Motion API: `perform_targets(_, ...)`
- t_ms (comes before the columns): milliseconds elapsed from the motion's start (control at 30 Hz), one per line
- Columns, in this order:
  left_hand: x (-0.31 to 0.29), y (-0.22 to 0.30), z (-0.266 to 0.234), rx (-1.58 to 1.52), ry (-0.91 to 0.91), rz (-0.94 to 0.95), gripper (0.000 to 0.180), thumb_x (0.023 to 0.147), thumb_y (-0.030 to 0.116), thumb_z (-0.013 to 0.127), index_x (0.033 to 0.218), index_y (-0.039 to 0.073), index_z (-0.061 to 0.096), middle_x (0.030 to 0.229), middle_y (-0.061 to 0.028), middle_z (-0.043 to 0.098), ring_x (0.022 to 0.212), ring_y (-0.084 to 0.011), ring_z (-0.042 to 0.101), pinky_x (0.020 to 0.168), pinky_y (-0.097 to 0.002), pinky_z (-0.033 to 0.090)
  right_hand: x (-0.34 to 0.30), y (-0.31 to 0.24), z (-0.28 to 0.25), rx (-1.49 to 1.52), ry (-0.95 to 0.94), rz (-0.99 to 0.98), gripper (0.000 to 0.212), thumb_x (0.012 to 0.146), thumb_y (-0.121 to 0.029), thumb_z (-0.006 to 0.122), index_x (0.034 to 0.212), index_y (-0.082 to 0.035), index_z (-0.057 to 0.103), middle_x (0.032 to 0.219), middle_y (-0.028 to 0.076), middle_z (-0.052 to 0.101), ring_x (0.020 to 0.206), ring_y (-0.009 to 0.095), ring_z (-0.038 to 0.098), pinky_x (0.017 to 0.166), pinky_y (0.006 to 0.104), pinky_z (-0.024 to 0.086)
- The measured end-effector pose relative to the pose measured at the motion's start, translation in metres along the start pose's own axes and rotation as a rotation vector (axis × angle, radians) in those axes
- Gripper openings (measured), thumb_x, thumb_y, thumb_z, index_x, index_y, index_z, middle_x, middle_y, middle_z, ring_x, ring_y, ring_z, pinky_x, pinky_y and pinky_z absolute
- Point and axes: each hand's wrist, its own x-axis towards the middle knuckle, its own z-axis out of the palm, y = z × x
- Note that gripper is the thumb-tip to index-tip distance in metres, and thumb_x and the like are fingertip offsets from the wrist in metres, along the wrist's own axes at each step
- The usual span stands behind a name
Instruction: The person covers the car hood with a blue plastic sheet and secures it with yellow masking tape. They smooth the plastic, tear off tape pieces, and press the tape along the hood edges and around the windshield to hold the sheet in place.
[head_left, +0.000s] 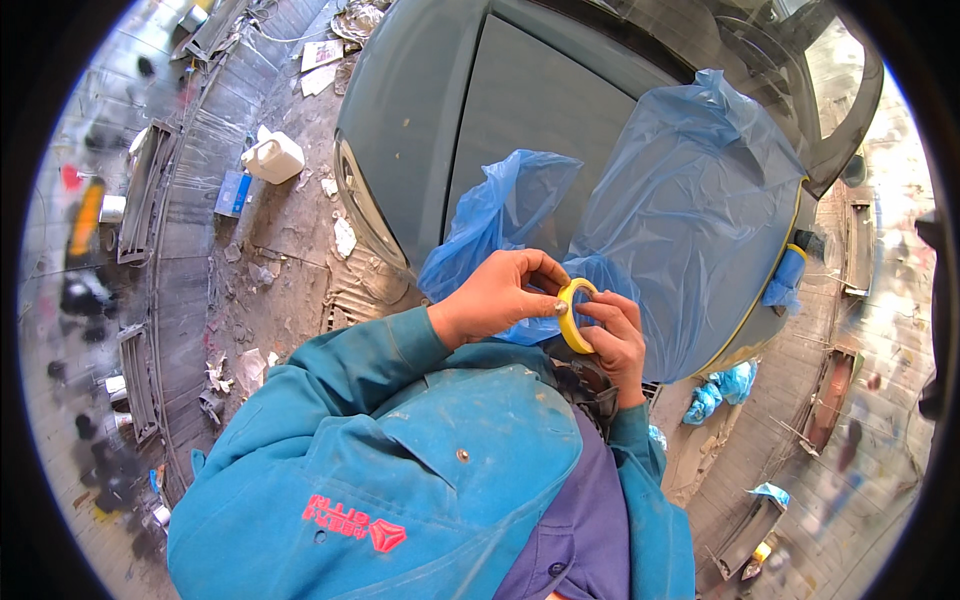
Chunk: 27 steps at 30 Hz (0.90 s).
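Observation:
A roll of yellow masking tape (569, 325) is held upright between my two hands, in front of my chest. My left hand (497, 297) pinches its upper edge with thumb and fingers. The fingers of my right hand (618, 342) curl around its other side. Blue plastic film (690, 215) covers part of the dark grey car, with yellow tape (752, 330) running along its right and lower edge. A loose, bunched part of the blue film (500, 205) lies just beyond my left hand, over the bare body panel (530, 95).
The car body (405, 125) stands right in front of me. On the floor to the left are a white jug (273, 157), a blue box (233, 193) and paper scraps. Crumpled blue film (722, 392) lies to the right, near metal floor channels (748, 535).

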Motion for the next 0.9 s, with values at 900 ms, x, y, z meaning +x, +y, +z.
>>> perform_targets(900,-0.002,0.004,0.011,-0.119,-0.110,0.052,0.035,0.095,0.002,0.090,0.124,-0.002,0.071,0.111,-0.0075,0.076,0.101,-0.0145,0.073,0.102,-0.0327,0.061,-0.007,-0.004,-0.014,-0.202,0.094,-0.154,0.011,0.078,-0.002,0.086,0.083,-0.007,0.079,0.116,0.009,0.083,0.130,0.033,0.071,0.110,0.0498,0.067)
